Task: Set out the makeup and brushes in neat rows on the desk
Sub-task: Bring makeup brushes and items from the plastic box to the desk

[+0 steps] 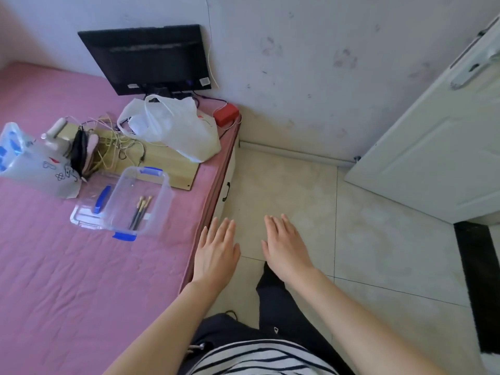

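Pink bed (67,266): brushes (140,212) in clear box (162,196), bristles toward wall; both hands' fingers straight, holding nothing.

Brushes (141,212) in bin (162,196), frame left of centre; lid (89,209) just left; monitor (151,58) behind, upper frame.

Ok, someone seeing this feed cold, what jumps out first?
Two open hands, left and right, held out empty over the tiled floor beside the pink bed. On the bed lies a clear plastic box with a few brushes inside, and behind it a white plastic bag below a dark monitor.
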The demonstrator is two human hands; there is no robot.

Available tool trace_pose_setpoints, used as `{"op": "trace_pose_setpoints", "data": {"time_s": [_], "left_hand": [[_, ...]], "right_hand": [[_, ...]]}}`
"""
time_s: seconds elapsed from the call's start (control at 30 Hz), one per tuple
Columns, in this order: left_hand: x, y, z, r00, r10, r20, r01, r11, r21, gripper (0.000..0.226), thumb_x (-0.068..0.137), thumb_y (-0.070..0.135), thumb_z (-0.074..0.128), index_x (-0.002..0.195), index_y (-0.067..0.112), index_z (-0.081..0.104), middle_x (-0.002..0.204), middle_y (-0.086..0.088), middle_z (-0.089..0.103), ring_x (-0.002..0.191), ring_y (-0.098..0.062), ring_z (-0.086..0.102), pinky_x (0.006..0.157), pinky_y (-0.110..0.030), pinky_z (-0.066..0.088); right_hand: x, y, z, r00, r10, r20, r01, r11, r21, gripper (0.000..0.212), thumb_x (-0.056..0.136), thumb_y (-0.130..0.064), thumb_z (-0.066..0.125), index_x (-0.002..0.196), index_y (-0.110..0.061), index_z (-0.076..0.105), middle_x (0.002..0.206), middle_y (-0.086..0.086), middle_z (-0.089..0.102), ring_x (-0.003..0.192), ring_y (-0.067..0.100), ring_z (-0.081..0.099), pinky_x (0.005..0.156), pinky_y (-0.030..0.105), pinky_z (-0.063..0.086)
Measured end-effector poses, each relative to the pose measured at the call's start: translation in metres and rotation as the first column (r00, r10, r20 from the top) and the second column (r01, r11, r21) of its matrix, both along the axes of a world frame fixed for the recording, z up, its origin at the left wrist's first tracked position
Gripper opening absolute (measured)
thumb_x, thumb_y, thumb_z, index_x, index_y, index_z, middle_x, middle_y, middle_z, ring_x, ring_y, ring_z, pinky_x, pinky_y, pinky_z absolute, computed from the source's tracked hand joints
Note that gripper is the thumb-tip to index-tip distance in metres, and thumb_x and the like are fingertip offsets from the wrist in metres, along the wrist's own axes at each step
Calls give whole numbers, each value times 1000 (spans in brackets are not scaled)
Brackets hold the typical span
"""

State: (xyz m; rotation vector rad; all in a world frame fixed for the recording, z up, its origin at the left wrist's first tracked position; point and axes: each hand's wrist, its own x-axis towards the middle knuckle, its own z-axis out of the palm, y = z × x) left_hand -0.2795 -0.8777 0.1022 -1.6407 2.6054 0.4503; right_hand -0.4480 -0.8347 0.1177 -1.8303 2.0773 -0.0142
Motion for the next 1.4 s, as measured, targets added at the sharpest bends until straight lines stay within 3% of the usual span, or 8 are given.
{"op": "trace_pose_setpoints", "data": {"time_s": [0.3,0.5,0.83,1.1,1.23,1.4], "left_hand": [[-64,-42,2,950,312,15,-312,950,14,56,100,34,40,151,15,24,158,-3,23,148,-25,8,120,-41,12],[-69,-65,11,873,486,29,-487,873,20,58,96,30,52,147,11,33,154,-7,32,145,-30,18,118,-45,21],[-16,-99,0,682,731,19,-731,682,24,54,98,27,48,147,11,34,153,-6,34,146,-26,18,117,-41,24],[47,-136,-13,557,830,3,-829,556,67,45,91,19,58,134,7,51,137,-7,54,133,-28,42,105,-42,40],[82,-159,-18,541,841,-1,-840,541,42,40,83,13,67,122,7,59,122,-8,63,120,-30,54,94,-42,48],[117,-193,-28,491,871,11,-869,489,73,39,85,12,64,122,4,59,122,-10,63,120,-32,53,93,-43,47]], "right_hand": [[-74,-91,2,967,252,-23,-251,967,33,59,102,-34,34,150,-6,14,154,12,24,146,32,11,117,41,21],[-78,-142,1,903,429,-18,-428,903,43,60,102,-34,32,150,-4,12,157,12,16,147,33,6,117,43,21],[-14,-229,-10,741,671,23,-671,739,51,60,101,-33,33,151,-6,12,159,11,10,147,31,-1,119,41,12],[59,-300,-20,608,794,24,-792,604,89,58,102,-33,33,151,-6,15,157,11,18,146,31,5,120,42,12],[98,-332,-26,576,817,27,-815,571,100,58,101,-33,34,150,-7,17,156,9,21,146,31,8,118,43,19],[141,-371,-38,493,870,23,-865,487,120,56,100,-27,36,149,-5,20,153,11,27,145,32,11,118,40,19]]}}
